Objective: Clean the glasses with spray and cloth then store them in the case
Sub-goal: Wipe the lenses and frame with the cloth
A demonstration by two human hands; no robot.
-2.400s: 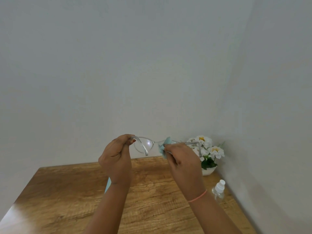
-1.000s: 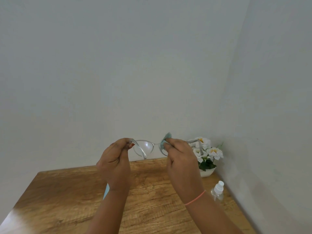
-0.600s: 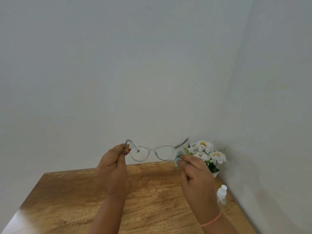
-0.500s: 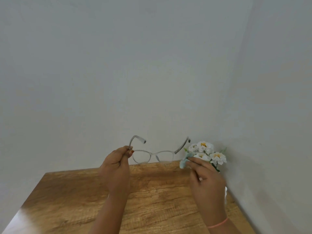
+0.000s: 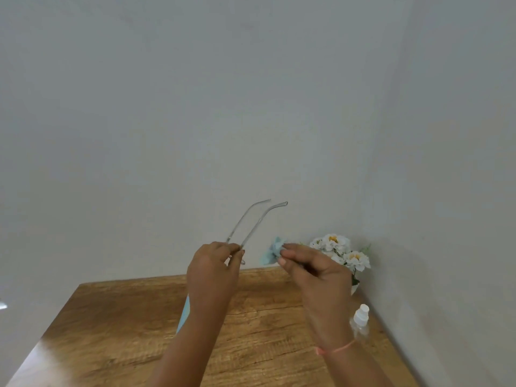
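- The left hand (image 5: 213,272) pinched the glasses (image 5: 252,227) by the front. Thumb and fingers were curled on the frame, and the two arms slanted up toward the wall (image 5: 195,107). The lenses were hidden behind the fingers.
- The right hand (image 5: 315,277) pinched the bunched cloth (image 5: 272,254) between thumb and fingertips, just beside the glasses but not touching them.
- To my eye that one-handed pinch was the weak spot. The glasses hung in the air above the table (image 5: 111,331), and a slip would have dropped them onto hard wood.
- Fingers that close to the lenses could have left smudges on them, I thought.
- The spray (image 5: 361,319) stood upright just beside the right forearm, near the table's right edge. A careless lowering of that arm could have knocked it over.
- The flowers (image 5: 339,251) sat close behind the right hand, and a wide sweep with the cloth could have brushed them.
- What may have been the case (image 5: 183,317), a pale blue sliver, showed on the table behind the left forearm. I could not tell for sure, nor whether it lay open, so a blind reach for it looked awkward.
- The table was brown wood with a strong grain and a patch of glare at its near left corner.
- Plain pale walls met in a corner behind the flowers.
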